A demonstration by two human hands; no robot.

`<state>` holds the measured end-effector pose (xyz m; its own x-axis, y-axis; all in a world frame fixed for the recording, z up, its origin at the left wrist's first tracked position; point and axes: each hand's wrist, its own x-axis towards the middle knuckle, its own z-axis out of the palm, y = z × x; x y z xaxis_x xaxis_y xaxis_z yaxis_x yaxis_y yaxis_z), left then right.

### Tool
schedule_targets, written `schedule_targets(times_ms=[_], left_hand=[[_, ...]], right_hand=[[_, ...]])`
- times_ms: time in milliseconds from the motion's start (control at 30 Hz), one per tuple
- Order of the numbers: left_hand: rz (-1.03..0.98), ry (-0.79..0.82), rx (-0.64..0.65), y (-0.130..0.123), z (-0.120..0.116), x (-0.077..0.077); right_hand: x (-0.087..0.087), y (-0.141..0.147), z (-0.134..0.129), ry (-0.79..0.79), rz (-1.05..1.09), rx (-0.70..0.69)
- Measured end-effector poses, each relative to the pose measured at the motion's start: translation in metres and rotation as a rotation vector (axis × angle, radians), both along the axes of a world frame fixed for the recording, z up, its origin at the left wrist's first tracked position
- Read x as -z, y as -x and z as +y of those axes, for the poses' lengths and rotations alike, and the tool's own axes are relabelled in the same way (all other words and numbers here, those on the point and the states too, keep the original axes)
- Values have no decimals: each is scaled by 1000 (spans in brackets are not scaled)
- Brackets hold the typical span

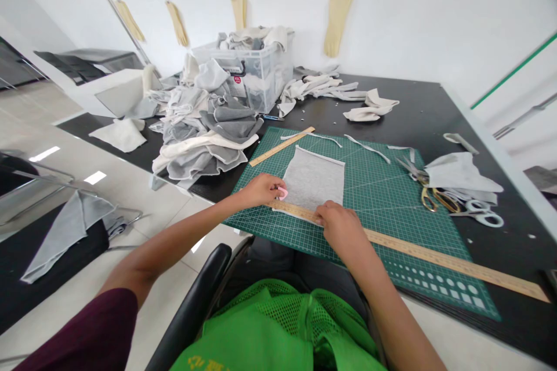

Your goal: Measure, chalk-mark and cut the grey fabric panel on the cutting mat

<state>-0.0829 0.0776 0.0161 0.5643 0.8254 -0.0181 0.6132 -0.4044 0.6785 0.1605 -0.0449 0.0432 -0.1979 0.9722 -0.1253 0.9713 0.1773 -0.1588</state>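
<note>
A grey piece of fabric (315,177) lies flat on the green cutting mat (369,185). Across its near edge runs a long wooden ruler (435,254), which reaches past the mat at the right. My left hand (262,189) is closed on a small pink piece of tailor's chalk (282,192) at the fabric's left edge, just above the ruler's end. With bent fingers, my right hand (342,226) grips and presses the ruler near the fabric's lower right corner. The fingertips of the right hand are partly hidden.
A shorter wooden ruler (282,146) lies at the mat's upper left. Gold-handled scissors (429,197) and white-handled scissors (483,214) rest at the right beside fabric scraps (463,174). Piled cloth (209,145) and a clear plastic bin (256,78) stand behind on the black table (404,90).
</note>
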Motion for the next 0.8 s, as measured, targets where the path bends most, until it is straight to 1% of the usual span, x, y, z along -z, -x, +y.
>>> schedule_targets(times_ms=[233,533,800], left_hand=[[18,-10,-22,-1,1,-2],[13,11,-10,1,-1,-3],[15,-12,-39,-2,6,0]], right_hand=[[-1,0,0,32,-10,6],[0,0,0,11,-5,1],[-3,0,1,36,-10,7]])
